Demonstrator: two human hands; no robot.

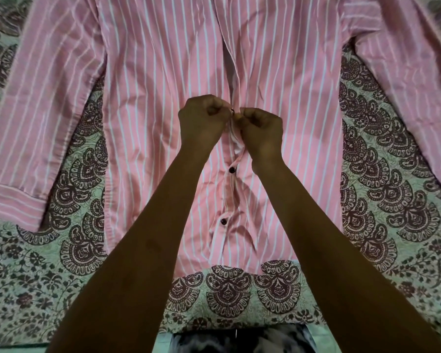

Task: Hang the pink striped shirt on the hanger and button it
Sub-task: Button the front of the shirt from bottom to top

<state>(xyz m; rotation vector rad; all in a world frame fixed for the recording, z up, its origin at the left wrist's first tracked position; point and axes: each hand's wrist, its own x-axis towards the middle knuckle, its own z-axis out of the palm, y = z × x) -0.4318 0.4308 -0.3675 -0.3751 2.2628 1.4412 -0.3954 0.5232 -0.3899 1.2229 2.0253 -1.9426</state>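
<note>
Head view. Shirt (163, 98) lay flat, front up, on a patterned bedspread (382, 200), hem toward the near edge, sleeves spread out toward the left and right edges. Hanger not visible.

Both hands met at the placket, about mid-shirt. Left hand (201, 121) had fingers curled, pinching the left placket edge with a dark button (232, 112) at its fingertips. Right hand (262, 128) had fingers curled, pinching the right placket edge, just touching the left hand's fingertips.

Below the hands, two dark buttons sat fastened on the placket: upper one (231, 170), lower one (224, 221). Fabric puckered around them. Above the hands the placket gaped open.

Dark patterned cloth (239, 340) showed at the bottom edge, near the person.
</note>
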